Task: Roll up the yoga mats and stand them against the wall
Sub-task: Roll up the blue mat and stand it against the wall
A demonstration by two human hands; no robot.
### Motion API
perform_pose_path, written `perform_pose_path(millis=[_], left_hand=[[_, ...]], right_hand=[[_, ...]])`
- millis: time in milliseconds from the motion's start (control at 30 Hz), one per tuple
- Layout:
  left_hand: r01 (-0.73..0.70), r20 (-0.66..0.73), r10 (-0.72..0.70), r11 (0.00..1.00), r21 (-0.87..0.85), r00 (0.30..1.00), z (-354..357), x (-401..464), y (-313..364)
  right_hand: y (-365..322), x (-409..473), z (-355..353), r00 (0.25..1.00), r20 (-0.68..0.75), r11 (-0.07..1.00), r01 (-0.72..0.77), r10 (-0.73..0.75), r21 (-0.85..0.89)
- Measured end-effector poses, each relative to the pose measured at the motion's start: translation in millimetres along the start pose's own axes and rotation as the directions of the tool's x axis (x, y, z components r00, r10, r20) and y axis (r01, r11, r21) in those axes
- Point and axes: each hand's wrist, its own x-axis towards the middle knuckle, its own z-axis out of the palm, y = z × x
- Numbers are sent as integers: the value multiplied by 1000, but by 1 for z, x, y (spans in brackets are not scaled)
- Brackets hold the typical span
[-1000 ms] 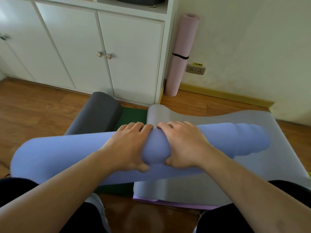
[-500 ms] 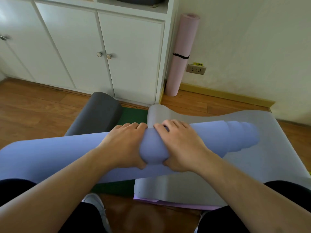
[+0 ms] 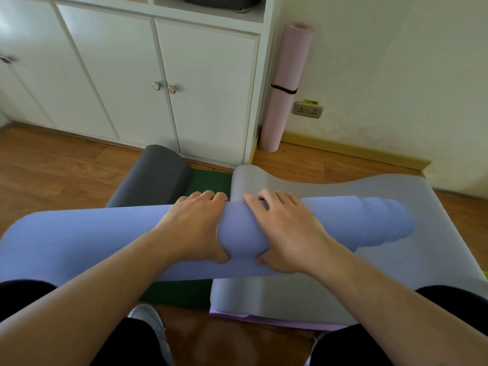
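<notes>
- While one pink mat already stands banded against the wall, the blue mat is rolled but lies across the person's lap, its right end telescoped.
- Grey mat and others on the floor remain.
- Left hand and right hand grip the blue roll's middle, fingers curled over, thumbs underneath.

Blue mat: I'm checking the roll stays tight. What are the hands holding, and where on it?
Both the left hand and the right hand grip the rolled blue mat around its middle, side by side.
</notes>
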Motion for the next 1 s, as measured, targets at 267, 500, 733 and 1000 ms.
perform_pose_path(millis=[267,500,733,1000], left_hand=[[-93,-71,104,986,140,992,16,-4,12],[-59,-86,57,998,-19,995,0,4,0],[-102,-87,108,993,63,990,6,-2,0],[-90,-73,91,996,27,993,4,3,-2]], right_hand=[[1,5,1,1000,3,993,-19,19,121],[1,2,1,1000,-24,1000,11,-11,-5],[7,7,-1,999,-50,999,2,0,40],[3,0,-1,1000,-14,999,-2,3,42]])
